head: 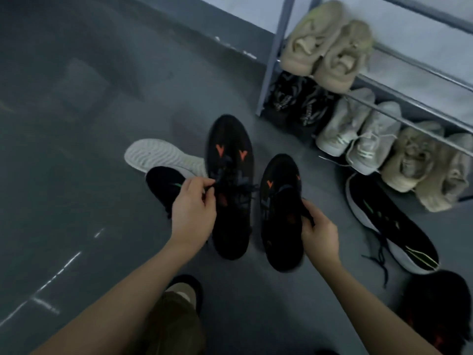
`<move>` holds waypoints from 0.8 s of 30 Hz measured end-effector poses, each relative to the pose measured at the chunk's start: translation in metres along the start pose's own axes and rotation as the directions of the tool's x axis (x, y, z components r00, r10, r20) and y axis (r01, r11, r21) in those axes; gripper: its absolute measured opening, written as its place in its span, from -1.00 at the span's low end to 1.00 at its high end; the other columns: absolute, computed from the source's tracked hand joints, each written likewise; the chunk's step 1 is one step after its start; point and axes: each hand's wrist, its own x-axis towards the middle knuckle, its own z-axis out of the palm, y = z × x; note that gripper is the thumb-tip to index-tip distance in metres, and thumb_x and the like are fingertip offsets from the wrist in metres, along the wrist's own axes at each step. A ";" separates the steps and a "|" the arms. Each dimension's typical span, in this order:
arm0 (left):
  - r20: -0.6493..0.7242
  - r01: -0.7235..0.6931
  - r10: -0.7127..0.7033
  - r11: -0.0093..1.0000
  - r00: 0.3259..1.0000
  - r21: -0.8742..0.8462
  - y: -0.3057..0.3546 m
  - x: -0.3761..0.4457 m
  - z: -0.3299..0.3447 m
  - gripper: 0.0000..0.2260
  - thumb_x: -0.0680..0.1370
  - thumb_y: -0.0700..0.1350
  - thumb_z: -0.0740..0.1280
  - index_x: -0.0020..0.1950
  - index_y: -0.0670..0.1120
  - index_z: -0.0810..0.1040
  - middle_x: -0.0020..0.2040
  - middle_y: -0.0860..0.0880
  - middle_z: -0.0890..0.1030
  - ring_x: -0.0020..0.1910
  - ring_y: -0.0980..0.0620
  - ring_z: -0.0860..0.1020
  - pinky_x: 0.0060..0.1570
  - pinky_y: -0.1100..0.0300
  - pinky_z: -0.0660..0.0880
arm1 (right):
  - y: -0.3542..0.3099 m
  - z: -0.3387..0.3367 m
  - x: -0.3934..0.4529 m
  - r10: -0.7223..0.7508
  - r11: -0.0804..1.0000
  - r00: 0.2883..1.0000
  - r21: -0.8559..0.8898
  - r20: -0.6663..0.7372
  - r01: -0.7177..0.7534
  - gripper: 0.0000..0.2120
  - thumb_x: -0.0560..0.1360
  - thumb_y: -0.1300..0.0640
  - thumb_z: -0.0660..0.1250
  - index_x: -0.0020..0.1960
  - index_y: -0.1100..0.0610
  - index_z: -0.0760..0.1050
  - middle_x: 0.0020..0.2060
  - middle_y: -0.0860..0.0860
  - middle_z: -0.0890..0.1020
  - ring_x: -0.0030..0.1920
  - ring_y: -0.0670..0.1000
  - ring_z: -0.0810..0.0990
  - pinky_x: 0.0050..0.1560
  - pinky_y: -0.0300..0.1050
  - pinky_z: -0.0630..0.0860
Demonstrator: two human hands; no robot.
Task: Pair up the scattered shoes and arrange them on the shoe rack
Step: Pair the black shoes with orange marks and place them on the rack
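The left hand (193,213) pinches the laces of one black shoe with orange marks (229,185) in its curled fingers, while the right hand (320,235) grips the collar of the matching black shoe (280,213) just beside it, both held above the grey floor (89,124). Left of the left fingers lies a black shoe with a pale sole (163,162); right of the right fingers lies its mate (391,226), and beyond it the shoe rack (275,47) holds a beige pair (325,47), with dark, grey and tan pairs lower down.
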 end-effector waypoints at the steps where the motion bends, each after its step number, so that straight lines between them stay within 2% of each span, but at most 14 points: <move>1: 0.040 -0.018 0.018 1.000 0.999 -0.002 0.007 -0.003 0.014 -0.86 0.54 -0.23 0.26 0.08 -0.16 0.53 0.01 -0.07 0.56 -0.11 0.00 0.54 -0.07 0.19 0.45 | 0.011 -0.002 0.000 0.018 1.000 0.999 -0.014 0.046 -0.018 -0.63 0.55 0.25 0.18 0.29 -0.02 0.46 -0.09 -0.12 0.62 -0.17 -0.10 0.55 -0.17 -0.14 0.52; 4: 0.130 -0.103 0.103 0.995 0.986 -0.009 0.024 -0.013 0.053 -0.89 0.52 -0.26 0.28 0.03 -0.17 0.53 -0.04 -0.07 0.55 -0.14 0.04 0.52 -0.09 0.27 0.41 | 0.037 -0.011 0.000 0.100 0.994 0.987 0.039 0.126 -0.105 -0.66 0.57 0.19 0.20 0.33 0.05 0.42 -0.06 0.00 0.63 -0.15 -0.11 0.54 -0.14 -0.21 0.51; 7: 0.195 -0.169 0.172 0.985 0.966 -0.034 0.040 -0.022 0.083 -0.90 0.51 -0.30 0.28 0.01 -0.20 0.52 -0.09 -0.04 0.52 -0.18 0.06 0.48 -0.13 0.28 0.38 | 0.050 -0.028 -0.003 0.125 0.982 0.992 0.142 0.033 -0.128 -0.59 0.56 -0.05 0.19 0.37 0.01 0.38 0.06 -0.01 0.53 0.02 -0.05 0.54 0.07 -0.18 0.49; 10: 0.251 -0.190 0.198 0.980 0.947 -0.056 0.059 -0.030 0.107 -0.89 0.52 -0.27 0.28 0.03 -0.18 0.53 -0.04 -0.03 0.53 -0.17 0.07 0.50 -0.14 0.33 0.36 | 0.041 -0.046 -0.010 0.117 0.934 0.993 0.339 0.014 -0.115 -0.53 0.48 -0.15 0.25 0.35 -0.05 0.36 0.00 -0.11 0.53 0.00 -0.14 0.55 -0.06 -0.44 0.44; 13: 0.319 -0.218 0.245 0.969 0.916 -0.118 0.082 -0.036 0.130 -0.87 0.54 -0.23 0.27 0.07 -0.16 0.53 0.01 -0.03 0.54 -0.12 0.10 0.51 -0.12 0.43 0.38 | 0.041 -0.060 -0.011 0.073 0.949 0.997 0.309 -0.039 -0.058 -0.55 0.44 0.05 0.41 0.26 -0.16 0.35 -0.11 -0.19 0.56 -0.10 -0.18 0.57 -0.14 -0.37 0.47; 15: 0.357 -0.249 0.287 0.957 0.889 -0.150 0.096 -0.040 0.143 -0.86 0.55 -0.23 0.27 0.09 -0.15 0.53 0.02 -0.02 0.54 -0.14 0.16 0.48 -0.12 0.53 0.35 | 0.050 -0.069 -0.006 0.136 0.956 0.983 0.278 -0.121 -0.098 -0.50 0.43 0.16 0.42 0.29 -0.13 0.36 -0.17 -0.20 0.55 -0.17 -0.19 0.56 -0.15 -0.29 0.48; 17: 0.384 -0.262 0.309 0.950 0.870 -0.171 0.104 -0.042 0.154 -0.85 0.54 -0.24 0.27 0.10 -0.16 0.53 0.03 -0.03 0.54 -0.14 0.18 0.46 -0.12 0.57 0.33 | 0.061 -0.075 -0.002 0.167 0.957 0.973 0.265 -0.161 -0.121 -0.49 0.43 0.22 0.40 0.32 -0.07 0.39 -0.20 -0.20 0.55 -0.21 -0.24 0.55 -0.19 -0.39 0.44; 19: 0.433 -0.276 0.327 0.944 0.840 -0.178 0.109 -0.042 0.162 -0.83 0.55 -0.23 0.26 0.12 -0.16 0.53 0.05 -0.05 0.53 -0.11 0.15 0.48 -0.10 0.53 0.36 | 0.071 -0.080 0.002 0.154 0.964 0.970 0.244 -0.187 -0.106 -0.51 0.44 0.26 0.36 0.31 -0.05 0.41 -0.14 -0.20 0.58 -0.16 -0.26 0.55 -0.16 -0.46 0.42; 20: 0.461 -0.283 0.329 0.944 0.824 -0.168 0.110 -0.041 0.165 -0.82 0.57 -0.20 0.23 0.15 -0.16 0.52 0.07 -0.07 0.52 -0.07 0.10 0.50 -0.07 0.47 0.40 | 0.076 -0.081 0.003 0.147 0.970 0.970 0.222 -0.196 -0.102 -0.52 0.45 0.28 0.33 0.31 -0.04 0.42 -0.08 -0.14 0.61 -0.09 -0.23 0.56 -0.09 -0.42 0.44; 21: 0.478 -0.300 0.317 0.947 0.819 -0.115 0.110 -0.040 0.167 -0.79 0.59 -0.16 0.19 0.18 -0.16 0.49 0.11 -0.10 0.51 -0.02 0.02 0.52 -0.03 0.33 0.45 | 0.082 -0.082 0.006 0.144 0.976 0.968 0.188 -0.205 -0.106 -0.52 0.45 0.28 0.31 0.32 -0.03 0.41 0.00 -0.08 0.62 0.01 -0.16 0.56 0.02 -0.30 0.47; 22: 0.473 -0.333 0.294 0.943 0.830 -0.002 0.106 -0.038 0.167 -0.75 0.60 -0.11 0.16 0.24 -0.15 0.45 0.16 -0.13 0.48 0.05 -0.07 0.51 0.01 0.17 0.47 | 0.088 -0.082 0.008 0.151 0.982 0.966 0.145 -0.210 -0.122 -0.52 0.46 0.29 0.28 0.33 -0.03 0.41 0.07 -0.02 0.60 0.10 -0.06 0.54 0.11 -0.17 0.47; 24: 0.463 -0.340 0.178 0.893 0.868 0.293 0.091 -0.035 0.163 -0.58 0.59 0.02 0.15 0.39 -0.14 0.28 0.31 -0.23 0.34 0.21 -0.22 0.40 0.13 -0.02 0.41 | 0.099 -0.080 0.011 0.154 0.988 0.968 0.059 -0.200 -0.145 -0.51 0.48 0.30 0.23 0.36 -0.02 0.38 0.15 0.03 0.56 0.19 0.02 0.49 0.13 -0.13 0.43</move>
